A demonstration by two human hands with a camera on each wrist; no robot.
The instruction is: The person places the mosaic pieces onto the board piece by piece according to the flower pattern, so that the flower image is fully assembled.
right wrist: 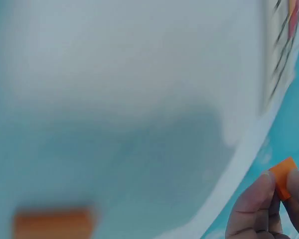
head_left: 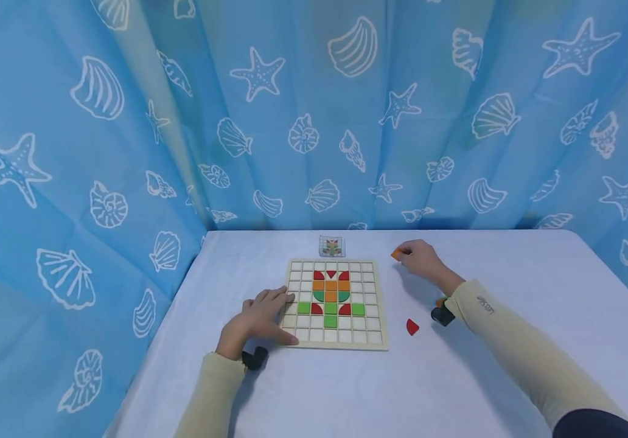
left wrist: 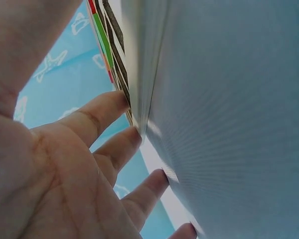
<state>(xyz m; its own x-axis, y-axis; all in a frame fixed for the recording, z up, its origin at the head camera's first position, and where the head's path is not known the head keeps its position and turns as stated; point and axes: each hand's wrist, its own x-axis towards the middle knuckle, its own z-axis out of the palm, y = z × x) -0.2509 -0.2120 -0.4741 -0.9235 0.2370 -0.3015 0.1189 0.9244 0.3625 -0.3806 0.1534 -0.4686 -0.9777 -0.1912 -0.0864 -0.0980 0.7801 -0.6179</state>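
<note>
A pale gridded board [head_left: 341, 345] lies on the table, with red, orange and green tiles forming a flower shape in its cells. My left hand [head_left: 259, 315] spreads along the board's left edge; thumb and fingertips rest on its rim, and the left wrist view shows the fingers extended against the side. To the right of the board, my right hand [head_left: 422, 260] pinches an orange tile [right wrist: 283, 178] between thumb and fingers, above the table. A red quarter-round tile [head_left: 412, 327] lies on the cloth between the board and my right forearm.
A small card [head_left: 332, 246] with a printed flower pattern lies behind the board. Orange and green pieces [head_left: 441, 301] are partly hidden behind my right wrist; one orange piece [right wrist: 54, 225] shows blurred in the right wrist view. A blue shell-patterned curtain [head_left: 303, 170] stands behind the white-covered table.
</note>
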